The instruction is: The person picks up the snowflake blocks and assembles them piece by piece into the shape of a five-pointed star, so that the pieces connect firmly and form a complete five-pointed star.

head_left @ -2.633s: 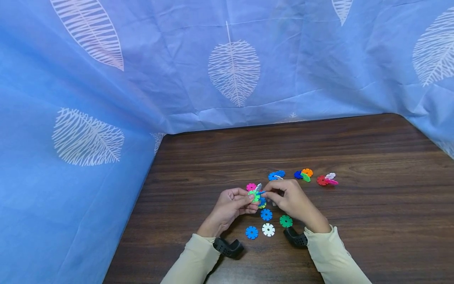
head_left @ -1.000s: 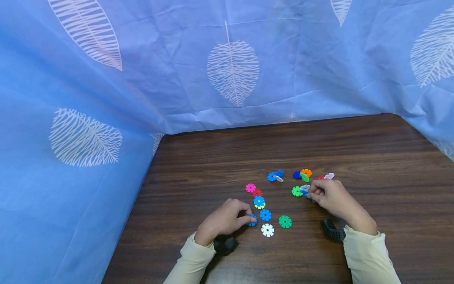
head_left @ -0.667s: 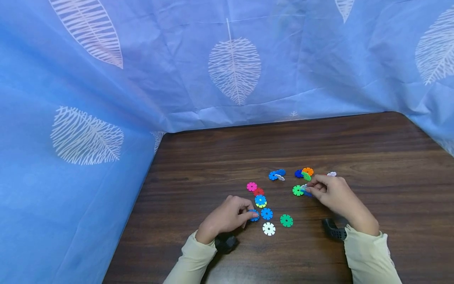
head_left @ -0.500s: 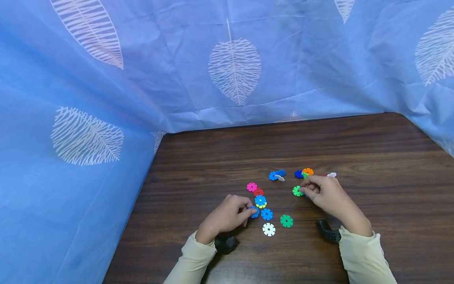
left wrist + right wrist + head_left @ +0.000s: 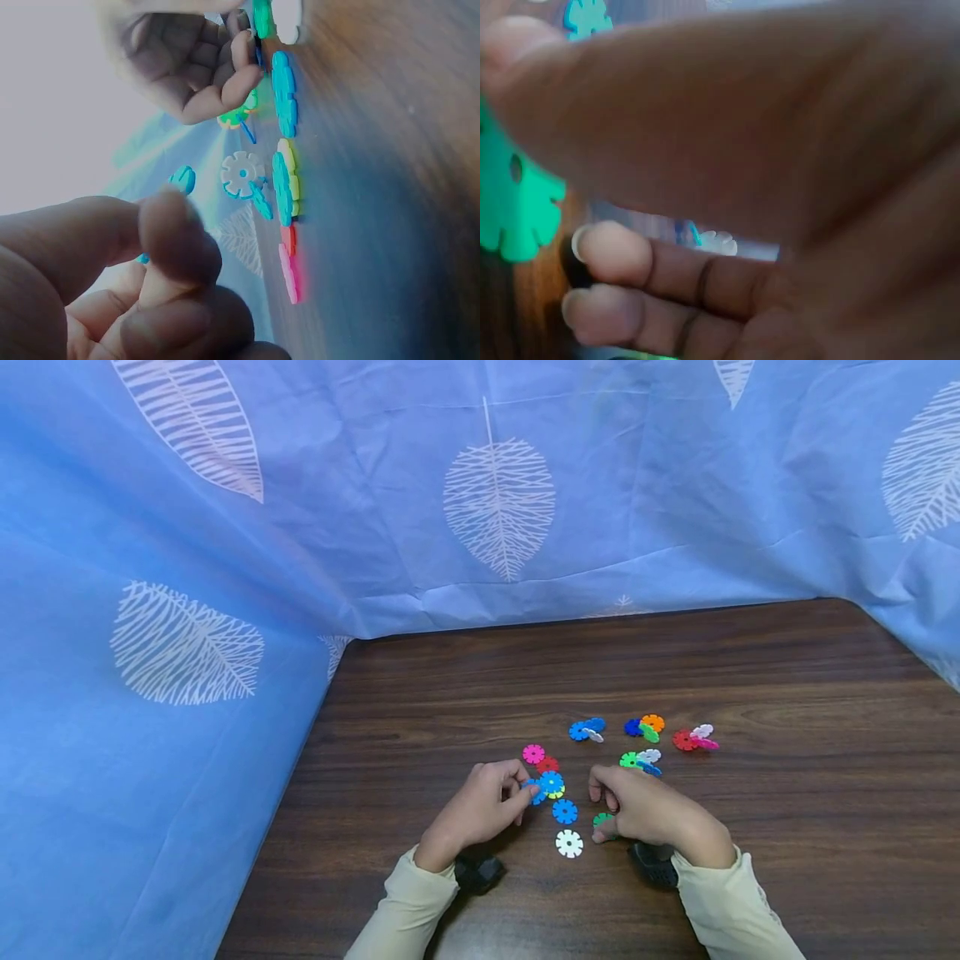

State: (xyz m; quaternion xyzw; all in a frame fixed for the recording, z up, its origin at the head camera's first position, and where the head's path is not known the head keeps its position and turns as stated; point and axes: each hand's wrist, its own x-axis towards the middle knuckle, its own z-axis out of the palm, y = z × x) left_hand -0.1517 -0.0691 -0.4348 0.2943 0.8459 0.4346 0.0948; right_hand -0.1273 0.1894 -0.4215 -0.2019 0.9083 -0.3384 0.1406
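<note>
My left hand pinches a blue notched disc between thumb and fingers, close beside a stacked blue disc with a yellow one under it. My right hand is over a green notched disc, thumb and fingers spread apart around it and partly hiding it. In the right wrist view the green disc lies past the thumb, with nothing between the fingers. Below the stacked pair lie another blue disc and a white disc.
Pink and red discs lie past the left hand. Several joined clusters stand farther back: a blue-and-white one, an orange-blue-green one, a red-white-pink one and a green-white-blue one. A blue curtain borders the table.
The right hand set down the green-white-blue cluster, let go, and moved left and nearer to the green disc. The left hand picked up a blue disc and shifted it farther back.
</note>
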